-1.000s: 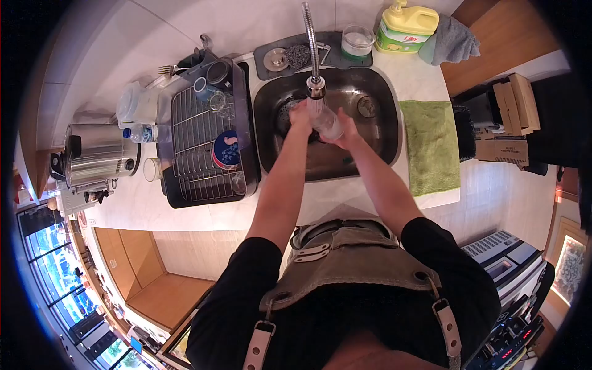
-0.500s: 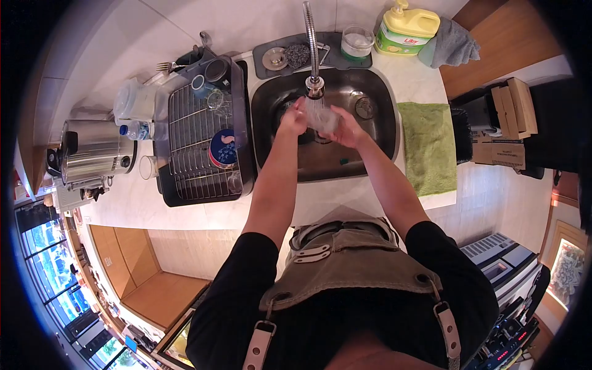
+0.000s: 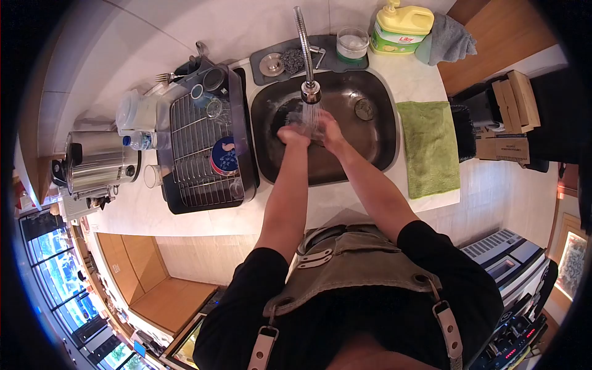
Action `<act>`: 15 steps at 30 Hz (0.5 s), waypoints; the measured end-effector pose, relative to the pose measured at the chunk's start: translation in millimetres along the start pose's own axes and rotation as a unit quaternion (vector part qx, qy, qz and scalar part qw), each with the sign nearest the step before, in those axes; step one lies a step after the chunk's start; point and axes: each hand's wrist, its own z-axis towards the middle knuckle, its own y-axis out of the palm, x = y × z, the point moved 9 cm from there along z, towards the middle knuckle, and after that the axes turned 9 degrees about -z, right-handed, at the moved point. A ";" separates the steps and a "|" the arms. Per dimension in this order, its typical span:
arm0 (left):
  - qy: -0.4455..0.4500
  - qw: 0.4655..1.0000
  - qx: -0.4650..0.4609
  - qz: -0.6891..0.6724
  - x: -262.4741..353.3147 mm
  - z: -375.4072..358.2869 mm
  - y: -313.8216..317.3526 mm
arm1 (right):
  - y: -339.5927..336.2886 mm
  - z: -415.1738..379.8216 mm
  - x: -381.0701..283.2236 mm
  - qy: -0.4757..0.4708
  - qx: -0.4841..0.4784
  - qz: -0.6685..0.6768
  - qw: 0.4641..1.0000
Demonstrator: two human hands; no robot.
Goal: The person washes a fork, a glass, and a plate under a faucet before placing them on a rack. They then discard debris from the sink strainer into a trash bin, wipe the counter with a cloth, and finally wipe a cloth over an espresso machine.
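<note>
Water runs from the faucet head [image 3: 311,92] over both my hands inside the dark sink [image 3: 364,161]. Between them is a clear glass [image 3: 301,118], blurred by the spray, so its exact shape is hard to make out. My left hand [image 3: 294,134] closes around its near left side. On the right, my right hand [image 3: 328,128] grips it, its fingers partly covered by the falling water. Another clear glass [image 3: 364,109] stands on the sink floor at the right, apart from my hands.
Left of the sink, a dish rack [image 3: 197,145] holds cups and a blue round tin [image 3: 224,155]. A green towel [image 3: 430,150] lies to the right. Behind stand a yellow soap jug [image 3: 402,31], a scrubber [image 3: 293,60] and a glass container [image 3: 352,45].
Both hands have moved lower beneath the faucet, and the glass has shifted left and turned between them. The green bit on the sink floor no longer shows. The view has shifted slightly.
</note>
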 end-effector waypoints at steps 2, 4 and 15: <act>0.129 0.955 -0.088 0.251 -10.1 41.7 0.4 | -31.1 -14.7 22.0 0.078 0.119 0.135 0.981; -0.023 0.954 -0.184 0.236 -21.9 48.8 16.7 | -28.1 4.8 57.1 0.147 -0.196 0.209 0.947; -0.003 0.944 -0.219 0.245 -10.3 2.1 70.6 | -39.8 -0.7 31.7 0.209 -0.103 0.096 0.968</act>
